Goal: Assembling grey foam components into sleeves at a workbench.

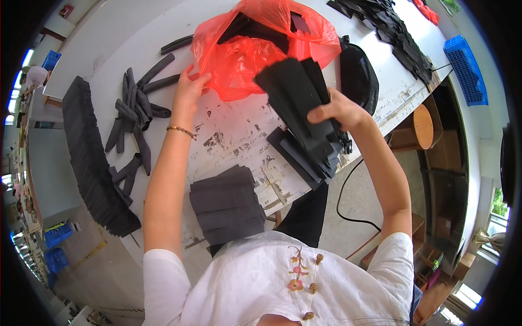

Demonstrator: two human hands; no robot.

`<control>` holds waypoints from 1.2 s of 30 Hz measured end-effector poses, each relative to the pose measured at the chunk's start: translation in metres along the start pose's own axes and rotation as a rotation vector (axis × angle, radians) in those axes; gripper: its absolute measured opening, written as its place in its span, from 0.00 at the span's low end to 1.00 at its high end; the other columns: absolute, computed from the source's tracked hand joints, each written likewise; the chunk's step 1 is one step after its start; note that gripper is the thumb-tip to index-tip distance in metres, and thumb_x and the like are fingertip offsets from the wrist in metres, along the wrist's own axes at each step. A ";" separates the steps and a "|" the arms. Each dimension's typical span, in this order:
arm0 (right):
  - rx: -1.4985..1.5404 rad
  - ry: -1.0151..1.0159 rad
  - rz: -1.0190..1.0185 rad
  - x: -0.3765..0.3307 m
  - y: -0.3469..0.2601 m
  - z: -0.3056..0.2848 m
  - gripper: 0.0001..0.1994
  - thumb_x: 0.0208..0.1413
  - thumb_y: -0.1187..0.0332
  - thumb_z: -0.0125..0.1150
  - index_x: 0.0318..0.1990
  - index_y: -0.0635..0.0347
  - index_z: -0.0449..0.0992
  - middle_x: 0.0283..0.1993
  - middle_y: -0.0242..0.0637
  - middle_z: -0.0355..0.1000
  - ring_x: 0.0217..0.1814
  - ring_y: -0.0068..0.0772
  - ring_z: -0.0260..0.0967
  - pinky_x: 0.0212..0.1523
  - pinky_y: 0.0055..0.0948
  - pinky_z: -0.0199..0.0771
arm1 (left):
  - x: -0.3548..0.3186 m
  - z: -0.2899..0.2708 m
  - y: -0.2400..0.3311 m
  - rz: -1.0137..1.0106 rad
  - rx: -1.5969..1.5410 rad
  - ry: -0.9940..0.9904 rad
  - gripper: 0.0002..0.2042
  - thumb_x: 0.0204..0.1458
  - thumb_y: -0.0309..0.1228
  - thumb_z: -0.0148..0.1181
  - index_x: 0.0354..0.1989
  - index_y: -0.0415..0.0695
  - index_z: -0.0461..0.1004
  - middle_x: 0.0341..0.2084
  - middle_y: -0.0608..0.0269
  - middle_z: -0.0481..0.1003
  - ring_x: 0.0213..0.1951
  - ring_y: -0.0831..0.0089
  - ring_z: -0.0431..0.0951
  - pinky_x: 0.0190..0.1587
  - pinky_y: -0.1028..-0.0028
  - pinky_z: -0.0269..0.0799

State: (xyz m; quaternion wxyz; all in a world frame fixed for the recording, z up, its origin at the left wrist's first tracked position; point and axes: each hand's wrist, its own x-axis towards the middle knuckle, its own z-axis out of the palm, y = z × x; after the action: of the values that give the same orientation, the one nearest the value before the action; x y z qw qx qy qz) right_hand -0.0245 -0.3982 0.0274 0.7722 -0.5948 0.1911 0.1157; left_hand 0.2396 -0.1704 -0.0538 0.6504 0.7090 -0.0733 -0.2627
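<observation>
Black strips (296, 100), held over the table in the right hand (340, 111)

Clamped between thumb and fingers on their right edge, the strips form a layered bundle, fanned a little at the top and raised above the table (217, 120). They look light and bendy, more like cloth than board, unlikely to break but apt to slide over one another. A broad grip across the middle, thumb flat on top, should suit them better than a pinch at one end.

Taking the bundle as the clock's centre, a red bag (234, 65) gapes at ten o'clock. It looks thin, slack and easily torn; its gathered edge seems the safest hold, and the left hand (190, 89), at nine, appears pinched on that edge. More flat strips (288, 155) lie at six, a grey stack (223, 198) at seven, and rolled pieces (136, 103) farther out at nine.
</observation>
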 end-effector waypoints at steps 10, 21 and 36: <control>-0.726 0.533 -0.109 -0.074 0.033 -0.004 0.25 0.39 0.72 0.66 0.49 0.66 0.70 0.35 0.45 0.75 0.37 0.37 0.74 0.42 0.34 0.73 | -0.071 0.033 0.037 0.809 0.550 0.385 0.36 0.49 0.37 0.67 0.63 0.36 0.55 0.58 0.42 0.59 0.60 0.49 0.60 0.63 0.58 0.56; -1.750 0.861 -0.010 -0.050 0.093 0.048 0.23 0.49 0.73 0.57 0.55 0.63 0.65 0.37 0.42 0.72 0.36 0.40 0.73 0.36 0.33 0.73 | -0.138 0.143 0.044 0.756 0.355 -0.318 0.18 0.54 0.28 0.58 0.53 0.39 0.67 0.42 0.50 0.75 0.44 0.59 0.76 0.45 0.66 0.74; -1.864 0.888 0.132 -0.038 0.124 0.011 0.12 0.53 0.70 0.52 0.42 0.66 0.72 0.33 0.52 0.73 0.27 0.43 0.72 0.25 0.38 0.70 | -0.104 0.355 0.017 -0.177 0.444 -0.633 0.43 0.53 0.43 0.58 0.68 0.33 0.40 0.56 0.33 0.63 0.48 0.43 0.75 0.38 0.60 0.81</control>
State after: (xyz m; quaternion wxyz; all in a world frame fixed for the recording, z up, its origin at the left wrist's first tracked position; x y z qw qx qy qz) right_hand -0.1070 -0.3524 -0.0626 -0.1429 -0.9342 0.3256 0.0298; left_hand -0.0107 -0.4402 -0.0142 0.4016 0.7200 -0.2638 -0.5008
